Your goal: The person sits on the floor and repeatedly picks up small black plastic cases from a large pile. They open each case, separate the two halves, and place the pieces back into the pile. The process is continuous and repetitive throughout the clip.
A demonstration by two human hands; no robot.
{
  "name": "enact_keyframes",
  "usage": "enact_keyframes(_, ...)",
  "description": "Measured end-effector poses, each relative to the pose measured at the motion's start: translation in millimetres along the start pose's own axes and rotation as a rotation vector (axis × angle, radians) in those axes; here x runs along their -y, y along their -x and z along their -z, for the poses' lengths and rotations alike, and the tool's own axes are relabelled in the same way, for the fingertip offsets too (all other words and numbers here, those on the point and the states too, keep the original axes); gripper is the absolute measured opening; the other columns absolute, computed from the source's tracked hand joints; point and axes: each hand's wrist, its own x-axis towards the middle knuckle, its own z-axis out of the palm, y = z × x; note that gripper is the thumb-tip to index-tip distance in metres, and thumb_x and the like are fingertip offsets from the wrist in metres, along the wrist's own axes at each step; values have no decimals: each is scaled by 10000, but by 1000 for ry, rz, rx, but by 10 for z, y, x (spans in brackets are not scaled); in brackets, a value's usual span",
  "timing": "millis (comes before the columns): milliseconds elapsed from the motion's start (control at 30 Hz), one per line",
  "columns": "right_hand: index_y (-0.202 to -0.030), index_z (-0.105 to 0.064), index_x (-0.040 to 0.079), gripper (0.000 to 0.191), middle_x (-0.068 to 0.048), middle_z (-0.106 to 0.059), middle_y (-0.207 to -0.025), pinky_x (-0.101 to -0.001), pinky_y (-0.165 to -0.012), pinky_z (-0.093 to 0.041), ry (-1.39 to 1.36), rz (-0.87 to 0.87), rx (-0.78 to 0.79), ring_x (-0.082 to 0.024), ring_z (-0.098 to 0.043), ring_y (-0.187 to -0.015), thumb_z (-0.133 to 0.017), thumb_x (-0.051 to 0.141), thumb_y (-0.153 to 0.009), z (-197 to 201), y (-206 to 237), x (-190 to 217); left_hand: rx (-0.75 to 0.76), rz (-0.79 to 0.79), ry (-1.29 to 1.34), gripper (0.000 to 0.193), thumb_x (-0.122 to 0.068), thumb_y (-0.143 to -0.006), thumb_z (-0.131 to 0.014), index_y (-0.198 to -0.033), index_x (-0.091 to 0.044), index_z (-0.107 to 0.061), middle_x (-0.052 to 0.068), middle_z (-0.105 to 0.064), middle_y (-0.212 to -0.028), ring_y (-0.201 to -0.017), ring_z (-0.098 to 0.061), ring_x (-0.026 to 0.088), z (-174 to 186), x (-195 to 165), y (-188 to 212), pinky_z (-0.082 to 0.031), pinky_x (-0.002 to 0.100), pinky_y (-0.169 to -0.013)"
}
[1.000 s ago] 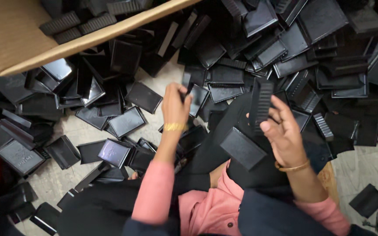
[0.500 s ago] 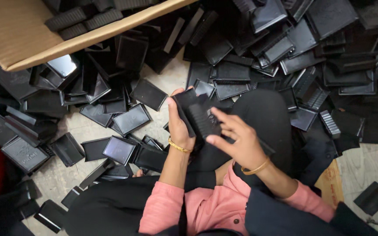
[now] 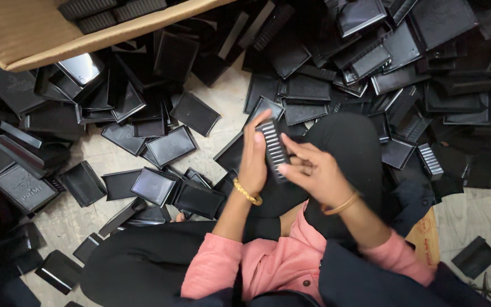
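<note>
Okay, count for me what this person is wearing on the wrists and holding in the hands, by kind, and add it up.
Gold bangles: 2, one on the left wrist, one on the right wrist
Stacks of black trays held between both hands: 1
Total: 3
The loose trays on the floor are too piled up to count.

You sit on the bare, scuffed floor [image 3: 228,85] of what looks like a small packing or sorting workshop, not a home room or a shop. Heaps of identical black plastic trays [image 3: 370,62] spread around you in loose piles, several turned on edge, with no bench or table in sight. A large brown cardboard carton [image 3: 24,28] at the upper left holds neat stacks of the same black pieces. A flattened piece of cardboard [image 3: 424,241] lies beneath you as a seat.
</note>
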Motion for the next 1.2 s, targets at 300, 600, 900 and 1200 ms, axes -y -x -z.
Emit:
enact_keyframes(300, -994, -654, 42, 283, -66, -671, -783, -274, -620, -478, 442, -262, -28, -81, -545, -699, -782, 263, -873, 164, 235, 179, 36, 295, -217, 430, -328, -824, -866, -766, -20, -572, 36, -526, -616, -593, -470, 149, 289, -73, -58, -413, 314, -566)
enact_keyframes(600, -1418, -559, 65, 560, -87, -736, -1287, -324, -842, -600, 527, 16, 92, -191, -752, -981, -706, 218, -900, 657, -773, 806, -619, -242, -35, 444, -307, -1070, -569, -1353, 31, -513, 66, -602, -1167, -908, -491, 154, 853, -813, -1316, -421, 318, -789)
enact_keyframes(900, -1081, -631, 22, 354, -187, -637, -1123, -464, -828, -563, 1569, 270, -21, -378, -645, -1019, -767, 135, -774, 799, -1588, -127, 2, 244, -722, 731, -254, -836, -794, -1438, 0, -466, 315, -584, -1216, -1049, -575, 468, -3, 724, -630, -485, 507, -908)
enact_keyframes(1200, -1048, -545, 74, 398, -183, -646, -1384, -373, -1028, -531, 474, 148, 135, -287, -641, -1238, -815, 172, -772, 423, -575, 330, -10, 360, -297, 604, 29, -826, -596, -1414, -59, -488, 189, -596, -1300, -1057, -631, 338, 241, 595, -138, -505, 414, -950)
